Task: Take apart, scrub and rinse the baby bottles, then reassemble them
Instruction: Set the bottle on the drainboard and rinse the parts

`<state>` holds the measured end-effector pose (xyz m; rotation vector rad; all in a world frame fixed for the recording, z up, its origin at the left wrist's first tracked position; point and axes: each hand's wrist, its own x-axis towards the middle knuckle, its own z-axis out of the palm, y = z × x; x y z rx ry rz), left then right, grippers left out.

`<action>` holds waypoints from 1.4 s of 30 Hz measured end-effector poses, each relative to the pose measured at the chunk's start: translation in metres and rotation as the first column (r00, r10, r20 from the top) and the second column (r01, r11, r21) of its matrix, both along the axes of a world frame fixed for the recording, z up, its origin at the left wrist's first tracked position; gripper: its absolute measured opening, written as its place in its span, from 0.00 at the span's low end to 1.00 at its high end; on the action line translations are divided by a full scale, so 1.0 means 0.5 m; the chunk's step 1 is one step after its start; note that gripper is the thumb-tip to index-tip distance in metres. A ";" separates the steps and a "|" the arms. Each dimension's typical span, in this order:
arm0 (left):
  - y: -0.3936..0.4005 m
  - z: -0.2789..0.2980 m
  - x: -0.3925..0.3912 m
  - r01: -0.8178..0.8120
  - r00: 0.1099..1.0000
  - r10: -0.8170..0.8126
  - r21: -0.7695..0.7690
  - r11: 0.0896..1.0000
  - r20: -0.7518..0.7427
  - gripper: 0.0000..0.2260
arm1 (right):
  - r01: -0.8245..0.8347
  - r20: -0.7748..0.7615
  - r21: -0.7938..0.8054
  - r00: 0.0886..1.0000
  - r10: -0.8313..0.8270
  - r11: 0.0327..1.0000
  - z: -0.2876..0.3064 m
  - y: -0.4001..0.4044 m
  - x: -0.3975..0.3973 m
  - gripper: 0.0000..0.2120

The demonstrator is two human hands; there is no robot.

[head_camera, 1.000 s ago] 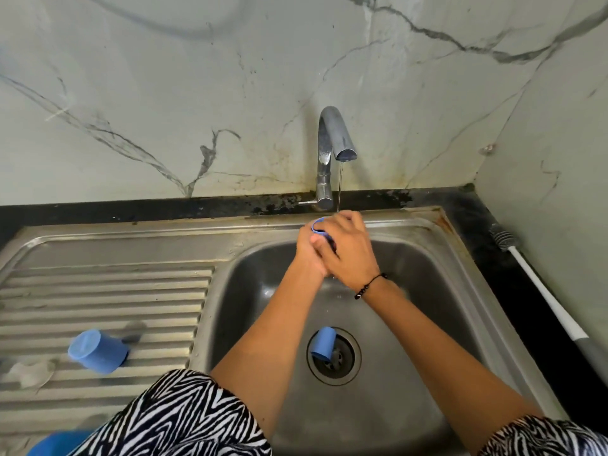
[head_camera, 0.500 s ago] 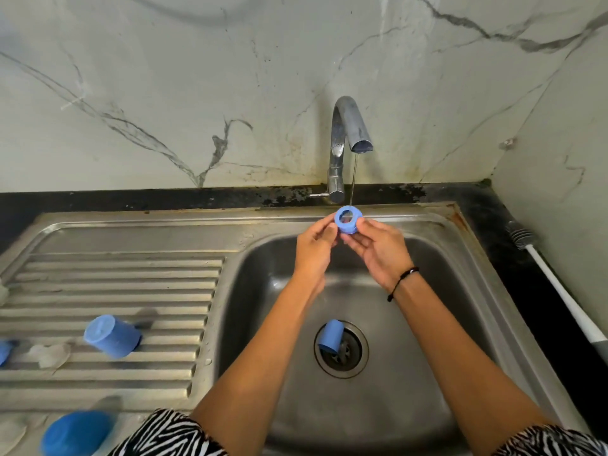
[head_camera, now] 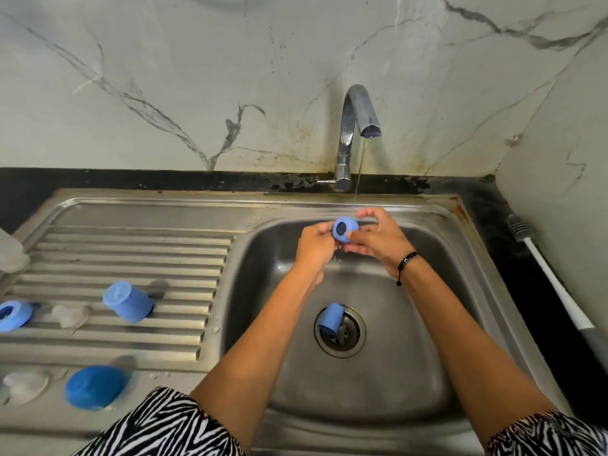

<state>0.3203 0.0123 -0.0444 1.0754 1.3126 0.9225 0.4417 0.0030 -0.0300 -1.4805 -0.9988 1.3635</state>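
A blue bottle ring (head_camera: 344,229) sits between both hands over the back of the sink basin (head_camera: 411,373), just under a thin stream from the tap (head_camera: 357,126). My left hand (head_camera: 315,246) pinches its left side and my right hand (head_camera: 378,240) curls round its right side. A blue cap (head_camera: 330,318) lies on the drain. On the draining board (head_camera: 131,245) lie a second blue cap (head_camera: 126,301), another blue ring (head_camera: 11,314), a clear teat (head_camera: 70,315), a blue lid (head_camera: 95,386) and a second clear teat (head_camera: 24,386).
A bottle brush (head_camera: 556,284) with a white handle lies on the black counter to the right of the sink. A pale container (head_camera: 11,251) shows at the left edge. Marble walls close in behind and on the right.
The hands went from clasped over the ring to holding it apart between the fingertips, with its hole facing me. The view has shifted, so more of the draining board shows.
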 end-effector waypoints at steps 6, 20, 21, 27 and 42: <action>-0.050 0.055 -0.054 -0.008 0.940 0.066 0.172 0.985 -0.336 0.16 | -0.451 0.633 0.219 0.741 0.226 0.865 0.033 -0.032 -0.057 0.26; -0.118 0.153 -0.321 -0.206 0.895 0.251 0.157 0.966 -0.370 0.13 | -0.428 0.614 0.215 0.758 0.219 0.878 0.068 -0.042 -0.307 0.16; -0.118 0.163 -0.347 -0.211 0.884 0.259 0.162 0.964 -0.389 0.13 | -0.465 0.640 0.227 0.734 0.229 0.856 0.079 -0.033 -0.337 0.15; -0.085 0.185 -0.592 -0.295 0.773 0.357 0.201 0.934 -0.525 0.16 | -0.632 0.783 0.226 0.570 0.248 0.741 0.100 0.050 -0.595 0.14; -0.023 0.071 -0.917 -0.209 0.657 0.139 -0.002 0.978 -0.741 0.10 | -0.793 0.881 -0.265 0.033 0.472 0.549 -0.003 0.161 -1.032 0.15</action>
